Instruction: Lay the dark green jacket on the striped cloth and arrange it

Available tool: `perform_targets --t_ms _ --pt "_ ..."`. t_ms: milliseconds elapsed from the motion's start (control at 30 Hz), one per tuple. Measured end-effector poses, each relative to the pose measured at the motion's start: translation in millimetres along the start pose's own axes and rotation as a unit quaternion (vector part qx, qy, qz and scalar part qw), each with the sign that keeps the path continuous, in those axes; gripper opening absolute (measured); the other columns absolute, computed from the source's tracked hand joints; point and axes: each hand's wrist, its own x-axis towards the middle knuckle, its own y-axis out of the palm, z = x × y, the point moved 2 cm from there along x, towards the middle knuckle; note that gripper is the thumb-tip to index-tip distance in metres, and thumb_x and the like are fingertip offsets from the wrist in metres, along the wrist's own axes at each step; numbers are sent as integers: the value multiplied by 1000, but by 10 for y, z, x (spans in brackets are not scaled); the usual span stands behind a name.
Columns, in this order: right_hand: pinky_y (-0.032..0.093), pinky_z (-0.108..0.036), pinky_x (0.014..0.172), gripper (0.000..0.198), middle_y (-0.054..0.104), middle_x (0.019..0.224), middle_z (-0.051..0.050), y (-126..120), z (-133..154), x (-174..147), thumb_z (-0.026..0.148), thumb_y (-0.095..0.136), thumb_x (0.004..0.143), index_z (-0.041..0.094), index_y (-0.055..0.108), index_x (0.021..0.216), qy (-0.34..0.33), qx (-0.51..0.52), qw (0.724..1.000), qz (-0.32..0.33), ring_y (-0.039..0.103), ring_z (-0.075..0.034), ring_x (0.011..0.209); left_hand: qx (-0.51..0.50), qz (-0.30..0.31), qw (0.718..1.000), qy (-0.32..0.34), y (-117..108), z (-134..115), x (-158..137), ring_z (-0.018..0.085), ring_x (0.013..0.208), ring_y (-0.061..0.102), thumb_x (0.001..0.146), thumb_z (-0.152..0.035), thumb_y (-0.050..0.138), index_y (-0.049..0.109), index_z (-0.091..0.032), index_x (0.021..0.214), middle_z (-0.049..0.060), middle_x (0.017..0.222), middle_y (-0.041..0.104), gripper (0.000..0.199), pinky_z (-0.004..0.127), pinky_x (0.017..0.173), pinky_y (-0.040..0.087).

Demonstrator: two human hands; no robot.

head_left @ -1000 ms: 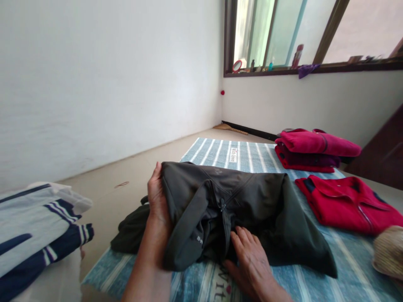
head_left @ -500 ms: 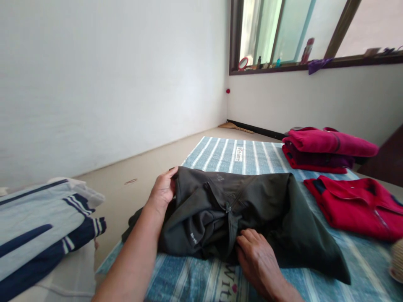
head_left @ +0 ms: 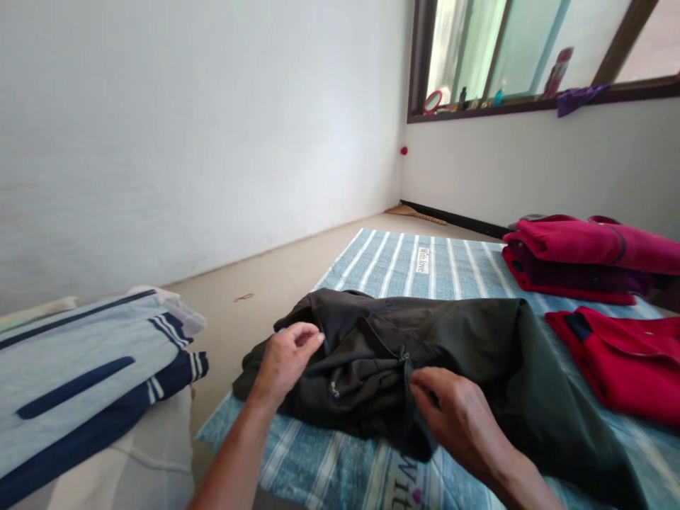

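A dark olive zip jacket lies spread and rumpled on a blue-and-white striped cloth, its collar end to the left. My left hand is over the jacket's left part, thumb and fingers drawn together; whether fabric is between them is hidden. My right hand pinches the front edge of the jacket beside the zipper pull. A long dark sleeve or side panel stretches past it to the lower right.
The striped cloth covers the surface beneath. Folded red garment lies right, with a stack of pink and purple clothes behind. A grey-and-navy garment lies left. White wall and window stand beyond.
My left hand has let go of the jacket's upper left corner, which has sagged, and come nearer. My right hand has lifted and pinched the front edge. The view has turned slightly left.
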Motion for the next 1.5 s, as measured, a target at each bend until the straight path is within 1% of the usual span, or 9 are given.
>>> perform_targets --t_ms 133,300,567,733,900,1067,1200,1400,1500 --pt "38 -25 72 17 65 83 -2 33 137 411 25 45 87 22 62 86 -2 7 1000 -7 59 -16 80 213 44 973 75 162 3 -241 21 86 62 72 -27 61 63 -19 86 4 89 66 16 32 79 46" --pt "39 -28 78 24 64 98 -6 241 254 847 22 50 83 23 60 104 37 1 999 26 58 -20 92 357 82 929 61 288 73 -315 23 95 59 76 -19 58 61 -18 96 6 96 62 20 32 82 44" --pt "39 -29 69 36 60 71 -1 527 30 1098 13 52 69 21 65 102 143 205 968 20 56 -18 73 400 101 909 62 306 122 -333 21 95 58 78 -14 57 61 -17 94 6 95 62 17 29 83 43" --pt "32 -23 49 25 50 55 4 547 -120 1074 21 53 65 16 66 86 192 356 914 26 42 -10 49 392 80 911 96 308 144 -320 19 93 58 81 -12 50 62 -19 93 5 93 62 18 28 83 43" --pt "27 -21 45 22 49 51 5 486 -148 1003 26 56 60 16 65 77 207 457 865 30 35 -7 45 393 59 905 153 319 115 -294 22 90 57 84 -10 43 61 -16 94 8 91 62 22 33 82 44" --pt "25 -21 45 19 50 50 5 439 -130 953 28 60 59 16 66 73 204 499 842 23 33 -7 46 396 63 899 178 330 57 -334 23 88 55 81 -10 48 61 -16 95 8 91 61 20 35 80 44" --pt "23 -21 45 19 50 50 5 448 -114 935 28 60 60 16 66 74 193 506 841 18 33 -7 46 381 83 895 218 387 -39 -345 23 93 53 80 -13 53 59 -18 105 7 98 60 26 35 82 43" --pt "24 -22 45 19 46 48 6 448 -117 908 27 56 64 16 67 76 163 477 863 21 32 -7 44 382 122 884 242 482 -115 -265 22 91 54 78 -7 49 62 -18 95 6 92 60 24 34 82 43" --pt "36 -25 54 21 58 62 1 378 -98 886 25 57 67 17 69 82 115 397 910 11 48 -12 55 381 123 881 253 499 -109 -253 22 90 54 79 -5 45 62 -18 91 6 90 61 25 34 81 44"
